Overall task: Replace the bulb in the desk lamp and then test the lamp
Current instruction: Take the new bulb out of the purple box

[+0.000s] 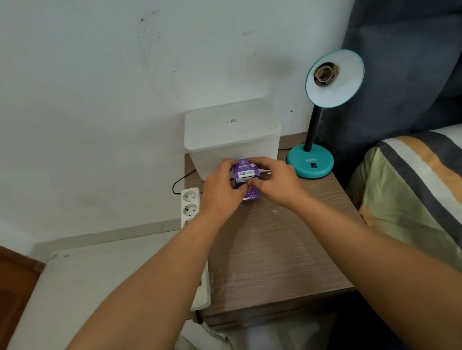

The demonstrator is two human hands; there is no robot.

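Both hands' grip closed around purple bulb box (246, 183), left hand (221, 191), right hand (275, 184), above bare tabletop (278, 253).

One teal gooseneck desk lamp (319, 131), one purple cardboard bulb box (246, 180), one translucent white plastic bin (233, 136), one white power strip (189, 207), two hands.

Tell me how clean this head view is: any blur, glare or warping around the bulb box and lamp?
Head view: soft even light, no glare; the purple bulb box is slightly soft, its small print unreadable; wide-angle warping bends the edges; the teal lamp and its empty socket read clearly.
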